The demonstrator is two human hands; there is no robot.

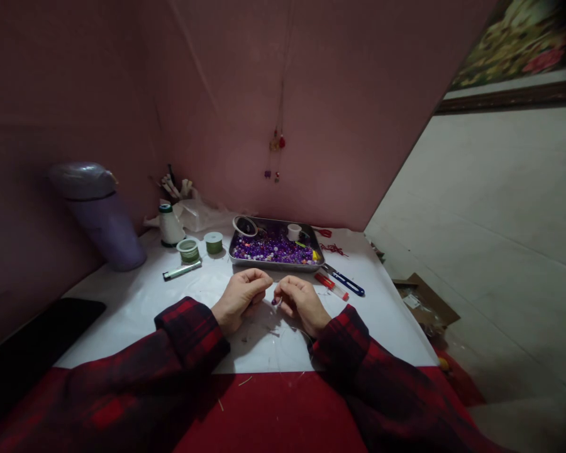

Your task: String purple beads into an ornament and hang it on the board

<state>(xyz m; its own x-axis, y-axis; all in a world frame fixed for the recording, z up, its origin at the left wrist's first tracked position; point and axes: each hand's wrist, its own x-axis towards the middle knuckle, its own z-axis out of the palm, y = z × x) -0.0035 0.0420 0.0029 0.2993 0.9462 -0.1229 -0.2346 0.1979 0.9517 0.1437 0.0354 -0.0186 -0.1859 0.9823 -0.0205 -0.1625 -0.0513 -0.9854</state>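
Note:
My left hand (243,297) is closed in a pinch, thumb against forefinger, just in front of the tray. What it grips is too fine to make out. Close beside it, my right hand (304,302) has its fingers curled round a small dark purple bead (276,301). A gap separates the two sets of fingertips. Faint thread-like lines show on the white tabletop (255,358) below the right hand. Behind both hands lies a metal tray (278,267) full of mostly purple beads (276,247), with a small white cup (294,232) in it.
Thread snips (349,282) and a red-and-clear lighter (331,286) lie to the right. On the left are green thread spools (188,250), a white thread cone (168,225), a slim pale-green tool (182,270) and a purple bottle (104,223). Beaded strings (277,151) hang at the back.

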